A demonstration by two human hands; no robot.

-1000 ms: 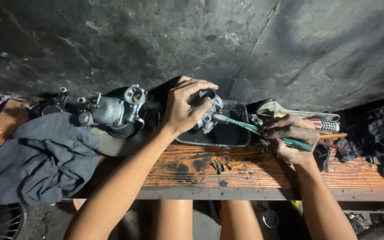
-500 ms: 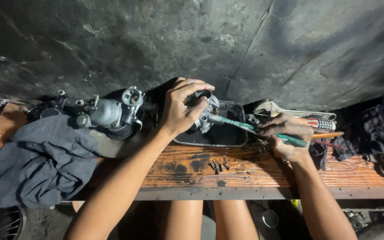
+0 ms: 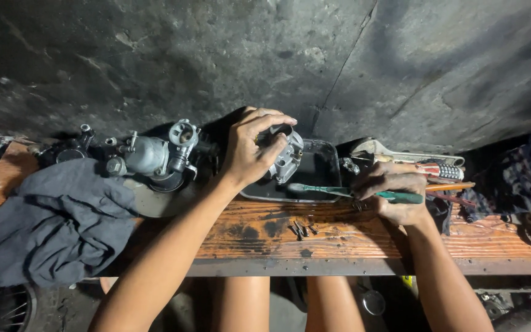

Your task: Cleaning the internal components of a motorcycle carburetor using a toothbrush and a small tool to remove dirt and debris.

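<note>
Far to the left of the left hand a grey cloth (image 3: 50,221) lies crumpled over the wooden bench (image 3: 351,237), its lower edge hanging off and hiding the board beneath. Just left of that hand sits one metal carburetor (image 3: 155,154), with darker parts behind it lost in shadow. The left hand (image 3: 250,150) is clenched around a second carburetor (image 3: 287,154), fingers covering most of it, holding it above the one dark tray (image 3: 321,178); what the tray holds is too dark to tell. Below, between both hands, a few small screws (image 3: 302,229) lie on the wood, hard to count. The right hand (image 3: 394,193) grips one green-handled brush (image 3: 339,192), its head pointing toward the tray. Beyond that hand lie a wrench (image 3: 379,149) and a striped-handled tool (image 3: 440,169), partly hidden.
</note>
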